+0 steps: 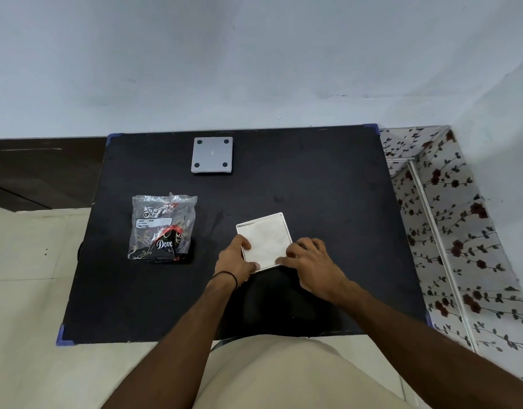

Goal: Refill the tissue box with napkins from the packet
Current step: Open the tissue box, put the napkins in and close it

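A white square tissue box (pixel 265 240) lies open on the black table (pixel 328 196), white napkins filling it to the rim. My left hand (pixel 236 261) grips its near-left corner, thumb resting on the rim. My right hand (pixel 309 262) presses on its near-right edge with the fingers curled over the side. A clear plastic napkin packet (pixel 161 227) with black and red print lies flat to the left, apart from both hands. A grey square lid or base (pixel 212 154) with a black foot at each corner sits at the far side of the table.
The table has blue corner guards (pixel 61 335). A pale wall stands behind it. A floral-patterned surface (pixel 461 231) lies to the right, and light floor tiles (pixel 27 276) to the left. My lap is at the near table edge.
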